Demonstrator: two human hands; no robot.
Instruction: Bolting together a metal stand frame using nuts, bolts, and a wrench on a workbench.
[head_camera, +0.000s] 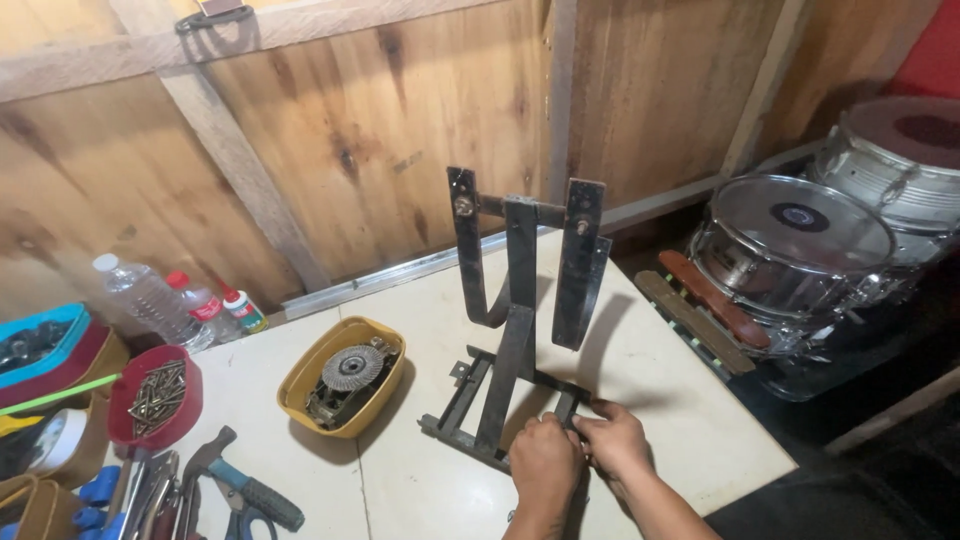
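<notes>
A dark metal frame (520, 300) stands upright on the white tabletop (420, 490), with a flat base and three vertical bars joined by a cross rod at the top. My left hand (543, 463) and my right hand (612, 437) rest side by side at the near right corner of the frame's base, fingers curled on the metal. Whether they hold a small part there is hidden.
A yellow bowl (300, 385) holds a round wire-brush disc and metal parts. A red bowl (190, 400) of screws, plastic bottles (150, 300), and a hammer (240, 480) among other tools lie at left. Drums (800, 250) sit off the table at right. A wooden wall is behind.
</notes>
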